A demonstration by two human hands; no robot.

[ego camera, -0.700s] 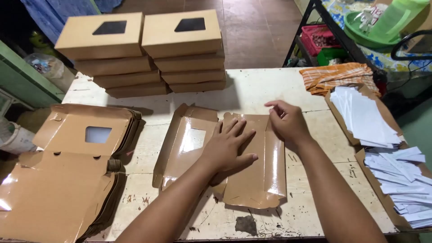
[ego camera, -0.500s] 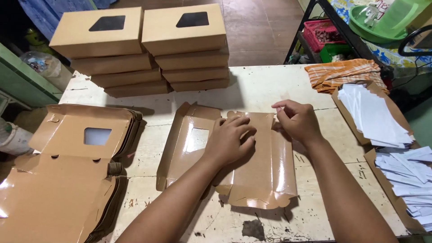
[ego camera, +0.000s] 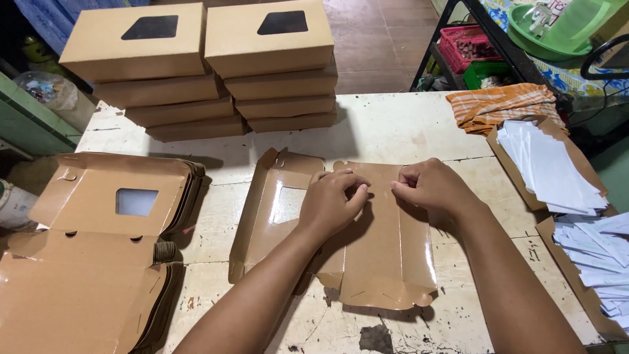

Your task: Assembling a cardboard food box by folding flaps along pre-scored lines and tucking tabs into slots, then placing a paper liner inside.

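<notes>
Compared with a moment ago, the left hand (ego camera: 334,202) no longer lies flat with spread fingers; it is now curled, and its fingertips pinch the upper middle of the box blank (ego camera: 377,255). The right hand (ego camera: 432,189) has come closer to it and also pinches the blank with bent fingers, so both hands are nearly touching.

The blank lies flat in the middle of the counter (ego camera: 393,128). It is brown cardboard, glossy inside, with creases, small tabs and a square clear window (ego camera: 288,200).

At the left is a pile of flat blanks (ego camera: 98,262) of the same kind. At the back stand two stacks of boxes (ego camera: 209,65) with dark windows. At the right lie white papers (ego camera: 550,170) and an orange striped cloth (ego camera: 501,105). The counter is pale, worn and stained.
</notes>
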